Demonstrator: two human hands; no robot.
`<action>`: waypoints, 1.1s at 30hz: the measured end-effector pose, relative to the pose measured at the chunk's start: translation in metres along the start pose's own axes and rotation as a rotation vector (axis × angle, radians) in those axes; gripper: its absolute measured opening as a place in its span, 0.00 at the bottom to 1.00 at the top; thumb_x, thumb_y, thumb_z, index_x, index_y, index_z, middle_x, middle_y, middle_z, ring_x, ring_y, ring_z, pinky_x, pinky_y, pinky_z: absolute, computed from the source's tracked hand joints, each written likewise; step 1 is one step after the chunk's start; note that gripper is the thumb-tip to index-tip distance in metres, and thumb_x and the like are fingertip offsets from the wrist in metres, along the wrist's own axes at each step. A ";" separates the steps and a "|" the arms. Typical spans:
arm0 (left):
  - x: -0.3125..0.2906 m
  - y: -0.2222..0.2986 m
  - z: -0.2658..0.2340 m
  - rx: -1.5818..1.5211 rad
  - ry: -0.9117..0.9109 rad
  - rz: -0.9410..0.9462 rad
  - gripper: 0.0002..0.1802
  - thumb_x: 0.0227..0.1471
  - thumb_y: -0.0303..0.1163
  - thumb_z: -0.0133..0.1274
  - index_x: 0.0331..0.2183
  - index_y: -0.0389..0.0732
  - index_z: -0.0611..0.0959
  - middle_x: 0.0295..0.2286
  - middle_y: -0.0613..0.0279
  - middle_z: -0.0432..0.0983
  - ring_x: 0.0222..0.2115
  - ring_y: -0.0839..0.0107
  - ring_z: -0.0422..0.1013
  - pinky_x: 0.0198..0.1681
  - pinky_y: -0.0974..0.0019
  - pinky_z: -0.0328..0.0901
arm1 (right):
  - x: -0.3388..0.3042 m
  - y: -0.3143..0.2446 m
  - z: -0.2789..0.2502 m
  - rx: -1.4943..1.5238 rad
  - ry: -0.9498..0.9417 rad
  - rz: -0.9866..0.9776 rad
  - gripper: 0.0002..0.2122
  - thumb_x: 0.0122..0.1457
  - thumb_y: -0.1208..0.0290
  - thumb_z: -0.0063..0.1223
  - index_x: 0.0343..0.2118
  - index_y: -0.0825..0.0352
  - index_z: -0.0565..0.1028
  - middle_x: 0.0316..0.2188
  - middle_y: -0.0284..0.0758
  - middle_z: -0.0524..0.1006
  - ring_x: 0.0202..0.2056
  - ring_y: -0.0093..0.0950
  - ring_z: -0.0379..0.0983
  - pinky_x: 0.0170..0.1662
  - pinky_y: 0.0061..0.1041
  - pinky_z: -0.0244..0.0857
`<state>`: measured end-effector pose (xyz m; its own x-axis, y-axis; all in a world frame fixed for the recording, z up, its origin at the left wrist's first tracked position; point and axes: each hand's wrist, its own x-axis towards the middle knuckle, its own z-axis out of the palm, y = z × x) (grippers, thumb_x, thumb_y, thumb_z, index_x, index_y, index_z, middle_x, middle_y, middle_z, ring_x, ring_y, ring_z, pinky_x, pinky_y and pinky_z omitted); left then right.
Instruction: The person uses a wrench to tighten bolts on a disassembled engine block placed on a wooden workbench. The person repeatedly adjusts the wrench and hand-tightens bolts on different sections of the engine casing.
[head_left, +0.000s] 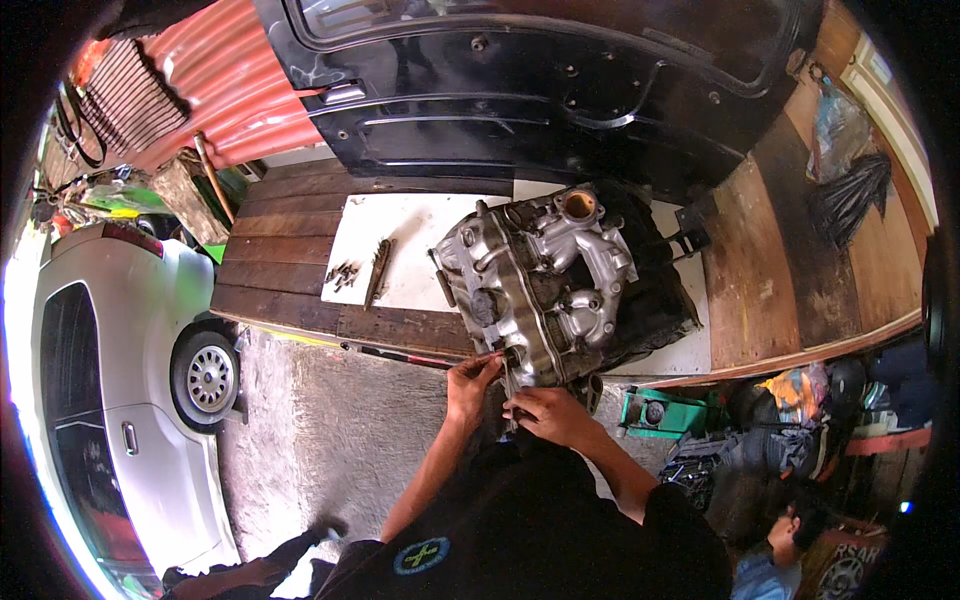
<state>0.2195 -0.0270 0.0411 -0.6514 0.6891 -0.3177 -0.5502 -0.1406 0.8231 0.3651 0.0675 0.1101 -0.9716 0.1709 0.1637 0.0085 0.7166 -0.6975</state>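
Note:
A silver metal engine part (pixel 512 300) with curved manifold pipes (pixel 610 262) and a round brownish opening lies on the bench in front of me. At its near end, my left hand (pixel 472 388) pinches with thumb and fingertips against the metal. Whatever sits between those fingertips is too small to tell. Just right of it, my right hand (pixel 550 414) is closed around a slim metal tool (pixel 511 384) that points up toward the engine part. The tool's lower portion is hidden by the fingers, and I cannot tell its exact kind.
Small bolts (pixel 343 275) and a long dark metal piece (pixel 378 272) lie on a white board (pixel 410 230) on the wooden bench (pixel 265 245). Behind stands a black vehicle panel (pixel 450 110). A silver car (pixel 130 400) is at left, a green tool (pixel 665 412) and a person (pixel 775 555) at right.

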 end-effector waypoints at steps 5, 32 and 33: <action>0.002 0.002 -0.002 -0.071 -0.053 -0.064 0.11 0.50 0.25 0.59 0.36 0.29 0.82 0.29 0.59 0.79 0.28 0.75 0.73 0.34 0.73 0.68 | 0.004 0.012 -0.010 0.105 0.056 -0.055 0.09 0.49 0.74 0.61 0.35 0.64 0.76 0.31 0.36 0.77 0.32 0.35 0.77 0.35 0.29 0.71; -0.013 0.010 0.011 -0.277 0.056 -0.127 0.09 0.49 0.21 0.57 0.35 0.28 0.79 0.30 0.52 0.78 0.28 0.67 0.75 0.34 0.69 0.72 | 0.127 0.029 -0.020 0.116 0.175 0.102 0.11 0.59 0.65 0.51 0.29 0.70 0.73 0.15 0.46 0.71 0.18 0.45 0.70 0.23 0.39 0.61; -0.013 0.010 0.010 -0.268 0.061 -0.125 0.09 0.49 0.21 0.57 0.35 0.28 0.79 0.30 0.52 0.78 0.28 0.67 0.75 0.34 0.69 0.72 | 0.127 0.029 -0.021 0.139 0.184 0.103 0.12 0.59 0.65 0.51 0.28 0.70 0.72 0.14 0.45 0.71 0.18 0.43 0.69 0.23 0.37 0.61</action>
<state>0.2276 -0.0302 0.0585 -0.5956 0.6698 -0.4433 -0.7413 -0.2458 0.6245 0.2469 0.1242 0.1251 -0.9077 0.3677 0.2022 0.0605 0.5915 -0.8040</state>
